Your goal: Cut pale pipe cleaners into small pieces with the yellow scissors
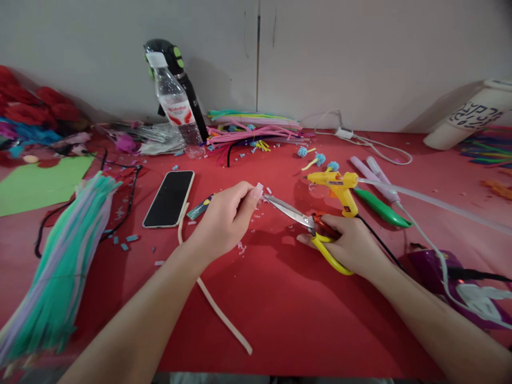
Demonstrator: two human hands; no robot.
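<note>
Between the thumb and fingers of my left hand [226, 218] is a small pale pink piece [260, 187], pinched near the middle of the table; its material is hard to make out. My right hand [354, 242] grips a pair of scissors [294, 213] with yellow and red handles. The blade tips point left and end just beside the pale piece, looking nearly closed. Tiny pale clippings [241, 247] lie on the red table below my left hand. A cream chenille stem [224, 311] passes beneath my left wrist.
A yellow glue gun [334, 184] with a long glue stick lies beyond my right hand, near a green-handled tool [382, 208]. A phone [170, 199] and a chenille stem bundle [60, 266] lie left. A bottle [176, 104] stands behind; a purple power strip [434, 261] sits right.
</note>
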